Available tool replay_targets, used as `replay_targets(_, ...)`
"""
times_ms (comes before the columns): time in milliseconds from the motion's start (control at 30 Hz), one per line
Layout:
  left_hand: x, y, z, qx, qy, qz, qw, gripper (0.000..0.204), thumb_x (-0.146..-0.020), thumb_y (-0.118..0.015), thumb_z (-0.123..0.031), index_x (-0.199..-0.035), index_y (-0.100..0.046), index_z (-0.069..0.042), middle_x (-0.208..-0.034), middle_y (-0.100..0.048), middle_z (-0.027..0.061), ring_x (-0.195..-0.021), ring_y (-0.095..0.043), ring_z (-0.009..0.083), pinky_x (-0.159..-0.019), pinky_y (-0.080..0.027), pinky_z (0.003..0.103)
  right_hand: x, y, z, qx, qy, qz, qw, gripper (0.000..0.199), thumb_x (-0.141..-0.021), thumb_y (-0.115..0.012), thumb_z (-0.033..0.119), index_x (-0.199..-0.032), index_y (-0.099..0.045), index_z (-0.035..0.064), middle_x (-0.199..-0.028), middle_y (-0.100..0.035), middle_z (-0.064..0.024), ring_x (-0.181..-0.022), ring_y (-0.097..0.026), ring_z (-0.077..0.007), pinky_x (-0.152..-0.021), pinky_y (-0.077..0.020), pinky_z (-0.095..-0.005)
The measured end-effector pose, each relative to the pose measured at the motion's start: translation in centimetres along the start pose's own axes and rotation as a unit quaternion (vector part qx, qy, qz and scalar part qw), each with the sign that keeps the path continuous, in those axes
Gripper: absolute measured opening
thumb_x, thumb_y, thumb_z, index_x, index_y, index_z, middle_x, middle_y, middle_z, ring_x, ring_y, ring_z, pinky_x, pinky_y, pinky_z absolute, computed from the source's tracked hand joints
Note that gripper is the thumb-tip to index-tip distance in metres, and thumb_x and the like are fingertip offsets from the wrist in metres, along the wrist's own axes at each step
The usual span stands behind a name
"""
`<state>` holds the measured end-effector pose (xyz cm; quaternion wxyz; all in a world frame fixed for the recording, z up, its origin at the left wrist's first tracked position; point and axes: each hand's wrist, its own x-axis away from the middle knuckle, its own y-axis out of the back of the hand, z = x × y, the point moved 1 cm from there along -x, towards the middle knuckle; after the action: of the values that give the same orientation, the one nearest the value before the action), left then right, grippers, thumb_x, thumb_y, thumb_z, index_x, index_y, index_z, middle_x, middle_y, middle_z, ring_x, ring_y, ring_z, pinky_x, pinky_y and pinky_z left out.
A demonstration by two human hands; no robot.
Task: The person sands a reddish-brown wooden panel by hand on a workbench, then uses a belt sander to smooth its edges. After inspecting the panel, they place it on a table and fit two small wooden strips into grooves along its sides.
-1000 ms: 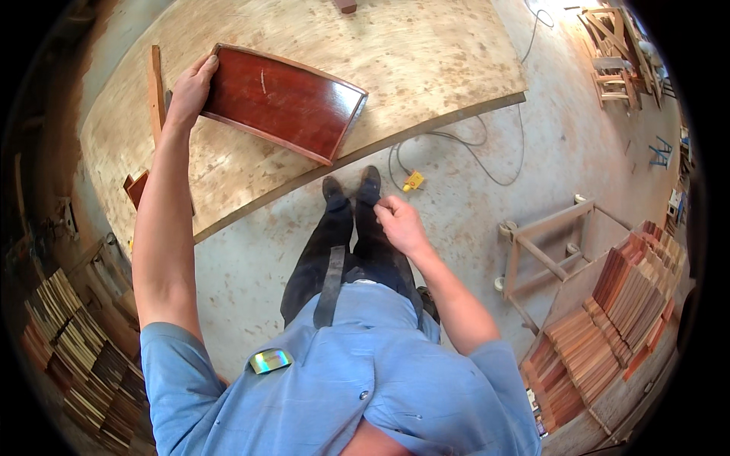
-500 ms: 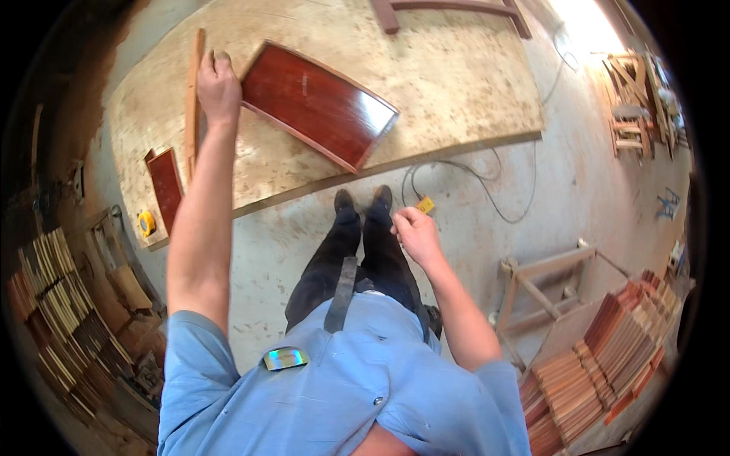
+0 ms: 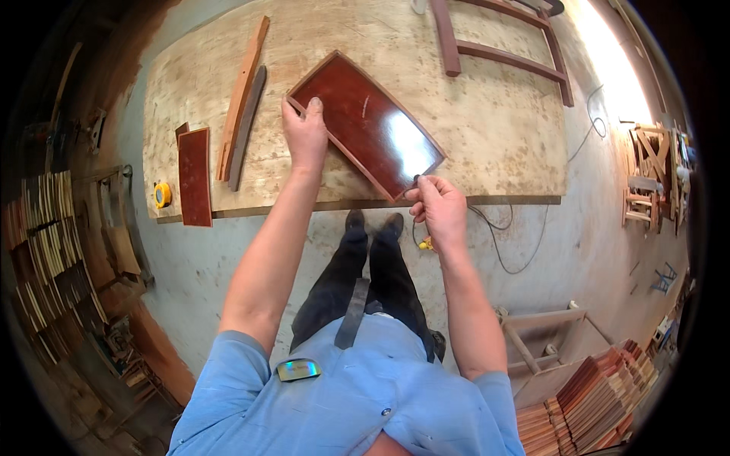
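A glossy red-brown framed wooden panel [image 3: 357, 114] is tilted across the workbench, light reflecting off its right part. My left hand [image 3: 306, 140] grips its left edge, thumb over the rim. At the near right edge my right hand [image 3: 441, 207] is closed, fingertips against the rim; a small dark spot shows at the fingertips, too small to name. To the left lie a long light-brown wooden strip [image 3: 242, 99] and a darker strip [image 3: 248, 129], side by side. A smaller red-brown panel [image 3: 195, 178] rests at the bench's front left.
The worn workbench [image 3: 502, 144] carries a yellow tape measure [image 3: 162, 194] at its left corner and a dark wooden frame [image 3: 509, 53] at the far right. Cables [image 3: 498, 235] lie on the floor. A stand [image 3: 544, 334] and stacked wood pieces [image 3: 593, 399] are at the lower right.
My left hand has left the long wooden strip and taken hold of the panel's edge. My right hand has come up to the panel's near right edge.
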<state>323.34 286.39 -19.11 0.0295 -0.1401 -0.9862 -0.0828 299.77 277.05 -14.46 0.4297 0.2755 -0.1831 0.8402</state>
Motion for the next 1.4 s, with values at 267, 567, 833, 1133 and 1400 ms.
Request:
replay_targets(267,-0.2,0.2,0.6,-0.041,-0.03,-0.008,0.999,0.07,-0.093,-0.056,-0.026,-0.143,-0.022,0.01,-0.145,-0.031,0.0296,-0.137,-0.031,0.0379,-0.112,-0.027,0.04,-0.4,0.0,1.3,0.04,-0.045,0.018,0.998,0.027,-0.094,-0.056,0.021,-0.09,-0.064,-0.0044,-0.075,-0.067,-0.0102,-0.051,-0.056,-0.0103,-0.043,-0.0443,-0.0226)
replay_targets(567,-1.2,0.2,1.5,-0.086,-0.047,-0.002,0.995,0.065,-0.096,-0.05,-0.023,-0.142,-0.021,0.011,-0.146,-0.028,0.0308,-0.138,-0.029,0.0389,-0.114,-0.024,0.041,-0.8,-0.6,2.3,0.045,-0.115,0.026,0.992,0.031,-0.093,-0.057,0.024,-0.085,-0.064,-0.0043,-0.074,-0.066,-0.0123,-0.051,-0.058,-0.0136,-0.043,-0.0453,-0.0241)
replay_targets(833,-3.8,-0.5,0.0,-0.08,-0.097,0.065,0.99,0.04,-0.094,-0.048,-0.017,-0.125,-0.043,0.008,-0.117,-0.055,0.0235,-0.106,-0.054,0.0315,-0.096,-0.041,0.038,-0.7,-1.5,0.5,-0.008,-0.112,0.017,0.993,0.025,-0.094,-0.058,0.025,-0.085,-0.063,0.0021,-0.07,-0.065,-0.0086,-0.048,-0.057,-0.0118,-0.044,-0.0453,-0.0242)
replay_targets(1133,-6.8,-2.4,-5.0,-0.214,-0.206,0.145,0.944,0.047,-0.096,-0.051,-0.032,-0.127,-0.05,0.004,-0.114,-0.064,0.0196,-0.11,-0.059,0.0259,-0.094,-0.043,0.032,3.2,-1.2,-2.7,0.06,-0.107,0.053,0.991,0.025,-0.094,-0.055,0.021,-0.088,-0.064,-0.0016,-0.075,-0.067,-0.0092,-0.057,-0.06,-0.0131,-0.054,-0.0497,-0.0258)
replay_targets(1400,10.3,6.4,-4.6,0.091,0.239,0.126,0.959,0.023,-0.094,-0.057,-0.024,-0.081,-0.059,-0.006,-0.073,-0.063,0.0039,-0.061,-0.058,0.0102,-0.055,-0.044,0.023,-1.8,3.4,2.0,0.281,0.115,-0.012,0.953,0.021,-0.09,-0.058,0.019,-0.089,-0.067,0.0005,-0.073,-0.066,-0.0113,-0.064,-0.062,-0.0168,-0.063,-0.049,-0.0303)
